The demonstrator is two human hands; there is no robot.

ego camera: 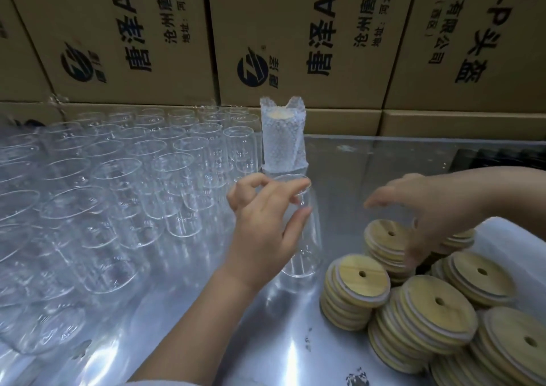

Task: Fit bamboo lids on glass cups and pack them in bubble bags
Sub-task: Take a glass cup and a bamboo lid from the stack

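The surface (183, 320) was shiny metal, throwing back streaks of light; behind it rose a wall of brown cardboard boxes (295, 40) printed with black characters and a round logo. The glass cup (298, 232) in the middle served as the landmark; it stood upright and lidless on the surface, clear and slightly rounded toward its base. The left hand (263, 229) wrapped it from the left, its grip closed on the cup's wall with thumb on the near side and fingers (295, 189) curled by the rim. Left of the cup, rows of empty clear glasses (118, 184) crowded the surface, too many and too overlapped to count. Just behind the cup stood one bubble bag (283, 137), upright, with a lidded cup inside it and a pale bamboo lid showing through the top. Right of the cup lay the bamboo lids (359, 279), round with a small hole and a white seal ring, piled in about six leaning stacks. The right hand (434, 208) hovered over the far stacks, fingers spread and blurred; whether its grip had closed on a lid could not be told.
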